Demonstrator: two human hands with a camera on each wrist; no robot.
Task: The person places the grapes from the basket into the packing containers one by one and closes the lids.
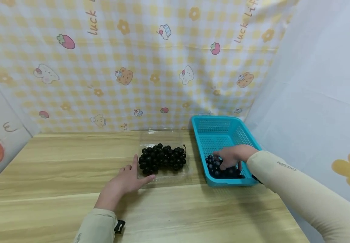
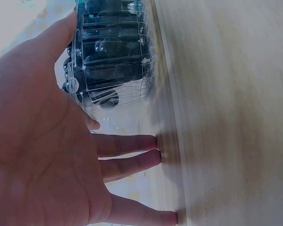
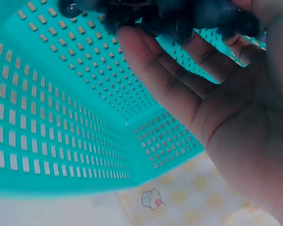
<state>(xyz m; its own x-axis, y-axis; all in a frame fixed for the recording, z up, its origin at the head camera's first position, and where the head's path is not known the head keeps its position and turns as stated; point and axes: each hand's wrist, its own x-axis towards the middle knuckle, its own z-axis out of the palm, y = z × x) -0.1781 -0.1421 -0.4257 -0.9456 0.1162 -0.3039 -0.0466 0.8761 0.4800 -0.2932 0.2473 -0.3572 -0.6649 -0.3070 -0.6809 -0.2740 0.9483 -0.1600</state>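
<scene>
A clear plastic clamshell box [image 1: 165, 178] with its lid raised stands on the table, filled with dark grapes [image 1: 162, 158]. Thumb and forefinger of my left hand [image 1: 125, 180] spread along the box's left front corner; the left wrist view shows the palm [image 2: 42, 136] beside the box wall, other fingers straight, tips at the wood. My right hand [image 1: 232, 157] reaches into a turquoise basket [image 1: 205, 158] and grips a bunch of dark grapes [image 1: 223, 172] at its near end. In the right wrist view, fingers and thumb lie around the grapes [image 3: 170, 19], partly hidden at the frame's top.
The wooden table [image 1: 56, 165] extends left and in front of the box. A checked cloth [image 1: 150, 50] hangs behind it, and a white sheet [image 1: 314, 84] hangs close to the basket's right side. The basket's slotted walls [image 3: 52, 132] surround my right hand.
</scene>
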